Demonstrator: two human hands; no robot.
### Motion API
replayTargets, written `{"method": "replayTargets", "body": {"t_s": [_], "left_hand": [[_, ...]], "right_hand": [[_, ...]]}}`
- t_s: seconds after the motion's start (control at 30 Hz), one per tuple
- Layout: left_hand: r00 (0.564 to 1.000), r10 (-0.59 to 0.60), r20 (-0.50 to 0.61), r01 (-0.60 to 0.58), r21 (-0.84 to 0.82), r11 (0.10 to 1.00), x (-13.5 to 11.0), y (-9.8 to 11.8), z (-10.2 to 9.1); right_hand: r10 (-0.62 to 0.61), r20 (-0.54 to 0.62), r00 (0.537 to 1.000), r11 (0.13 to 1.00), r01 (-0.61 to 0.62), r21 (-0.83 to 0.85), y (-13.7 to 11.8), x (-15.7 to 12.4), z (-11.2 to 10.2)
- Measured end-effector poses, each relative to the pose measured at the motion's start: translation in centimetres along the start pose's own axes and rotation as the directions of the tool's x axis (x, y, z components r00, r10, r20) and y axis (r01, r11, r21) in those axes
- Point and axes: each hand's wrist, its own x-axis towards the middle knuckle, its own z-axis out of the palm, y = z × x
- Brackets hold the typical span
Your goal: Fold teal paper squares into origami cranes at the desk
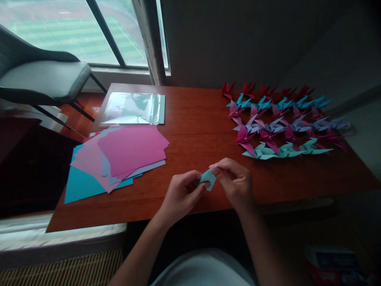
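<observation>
A small piece of folded mint-green paper [209,180] is held up between my two hands, over the front edge of the wooden table [190,147]. My left hand [184,192] pinches its left side between thumb and fingers. At its upper right corner, the thumb and index finger of my right hand [233,178] close on the paper. The fingertips cover part of the folds. Rows of folded paper cranes [274,125] stand to the right of my hands, in red, blue, pink, lavender, magenta and mint green, the mint row [282,151] nearest me.
Fanned sheets of coloured paper [133,149] lie on the left of the table, pink on top. Behind them is a clear plastic packet of pale green paper [133,109]. A grey chair [44,77] stands by the window [74,31]. A box [333,262] sits low at right.
</observation>
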Motion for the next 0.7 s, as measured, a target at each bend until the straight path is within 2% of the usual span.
{"method": "replayTargets", "body": {"t_s": [0.07,0.2,0.27,0.47,0.7], "left_hand": [[1.000,0.013,0.007,-0.013,0.001,1.000,-0.1,0.3,0.0],[0.998,0.051,0.019,-0.051,0.008,0.999,-0.1,1.0,-0.1],[0.998,0.057,0.007,-0.058,0.029,0.998,-0.1,1.2,-0.2],[0.999,0.025,-0.026,-0.024,0.042,0.999,0.0,0.8,-0.1],[0.999,0.028,0.015,-0.029,0.068,0.997,0.1,0.7,-0.2]], "right_hand": [[-0.019,0.023,1.000,1.000,0.019,0.000,-0.2,0.0,0.0],[-0.058,0.179,0.982,0.998,0.060,-0.005,-0.7,0.2,-0.1],[-0.054,0.219,0.974,0.997,0.063,-0.034,-0.9,0.2,-0.1],[-0.037,0.191,0.981,0.993,0.058,-0.103,-0.9,0.3,0.0],[-0.089,0.127,0.988,0.989,0.103,-0.106,-1.0,0.5,-0.4]]}}
